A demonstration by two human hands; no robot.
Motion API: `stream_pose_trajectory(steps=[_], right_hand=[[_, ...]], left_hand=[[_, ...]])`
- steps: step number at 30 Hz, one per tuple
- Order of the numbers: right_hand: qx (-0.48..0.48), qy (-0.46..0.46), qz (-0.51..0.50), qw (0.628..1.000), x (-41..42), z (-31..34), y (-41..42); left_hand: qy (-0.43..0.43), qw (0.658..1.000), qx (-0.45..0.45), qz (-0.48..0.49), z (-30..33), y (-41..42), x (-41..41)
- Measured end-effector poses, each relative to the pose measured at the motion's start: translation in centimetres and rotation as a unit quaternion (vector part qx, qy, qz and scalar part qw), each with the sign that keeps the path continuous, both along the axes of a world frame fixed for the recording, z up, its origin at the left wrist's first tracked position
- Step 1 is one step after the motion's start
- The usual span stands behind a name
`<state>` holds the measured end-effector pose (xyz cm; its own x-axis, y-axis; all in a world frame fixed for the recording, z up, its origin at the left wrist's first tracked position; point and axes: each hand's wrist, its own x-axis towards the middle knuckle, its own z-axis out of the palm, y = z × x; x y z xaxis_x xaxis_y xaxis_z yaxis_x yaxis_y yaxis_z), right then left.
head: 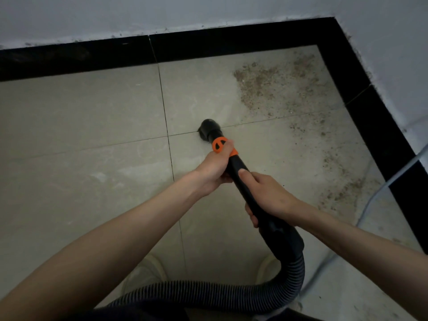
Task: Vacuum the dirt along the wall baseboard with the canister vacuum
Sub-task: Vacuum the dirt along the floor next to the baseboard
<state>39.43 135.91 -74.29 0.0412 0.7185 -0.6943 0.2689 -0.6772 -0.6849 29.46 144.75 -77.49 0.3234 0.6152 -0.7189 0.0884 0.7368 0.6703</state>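
- Hose (pixel 231 295), ribbed and dark, curving across the bottom of view, past two pale shoes (pixel 148 272), then up into the wand's black handle.
- Right hand (pixel 268 195) wrapped around the wand (pixel 240 174) at mid-length, fingers curled under, thumb laid along the top.
- Left hand (pixel 215 165) gripping further forward, fingers closed over the orange collar (pixel 221 144).
- Nozzle (pixel 207 130), black and round, tip down on the floor (pixel 81 135), right at the crossing of the grout lines between four pale tiles.
- Dirt (pixel 273 84), brown and gritty, spread over the tile beyond and right of the nozzle, well apart from it, thinning into a trail along the right-hand wall.
- Pale cord (pixel 379 193) lying near the right edge, over that trail.
- Baseboard (pixel 208 45), black and glossy, bordering the floor on the far and right sides, meeting in a corner.
- Wall (pixel 208 12), whitish, speckled with dark marks just above the baseboard.
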Motion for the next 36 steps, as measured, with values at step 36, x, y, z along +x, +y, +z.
stream_pose_trajectory(steps=[36], right_hand=[[0.033, -0.064, -0.121, 0.99, 2.0, -0.8, 1.6]], left_hand=[[0.025, 0.997, 0.043, -0.056, 0.2, 2.4, 5.1]])
